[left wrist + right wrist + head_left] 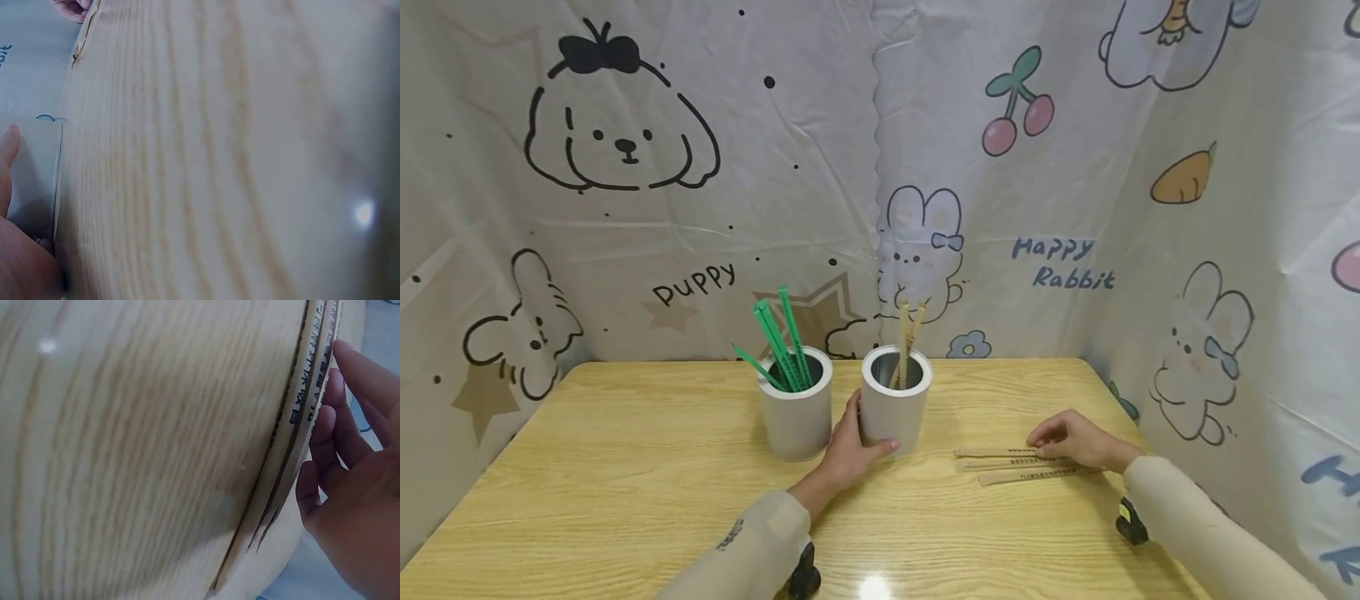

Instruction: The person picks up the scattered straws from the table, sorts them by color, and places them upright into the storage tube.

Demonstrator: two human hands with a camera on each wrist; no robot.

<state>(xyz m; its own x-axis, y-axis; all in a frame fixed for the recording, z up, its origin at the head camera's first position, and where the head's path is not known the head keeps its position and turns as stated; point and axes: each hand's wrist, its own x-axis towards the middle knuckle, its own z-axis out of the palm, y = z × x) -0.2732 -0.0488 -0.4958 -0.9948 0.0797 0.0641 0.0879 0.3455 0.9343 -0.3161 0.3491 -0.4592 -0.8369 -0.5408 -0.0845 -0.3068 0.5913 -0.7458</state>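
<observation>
My left hand [848, 450] grips the right-hand white can [895, 414] low on its side, with the thumb across the front. Inside that can stand a few thin tan paper-wrapped sticks [904, 337]. On the table to the right lie three similar printed tan sticks [1015, 478], roughly side by side. Over them is my right hand [1078, 439], thumb and fingertips right at the farthest one; from the right wrist view I cannot tell whether they pinch it. The fingers of this hand [359, 456] are bent along the far side of the printed sticks [297, 412].
Left of the gripped can stands a second white can [797, 421] with several green sticks [778, 337] leaning in it. A wood-grain table [662, 475] carries everything. Behind and on both sides hangs a cloth [805, 167] printed with cartoon animals.
</observation>
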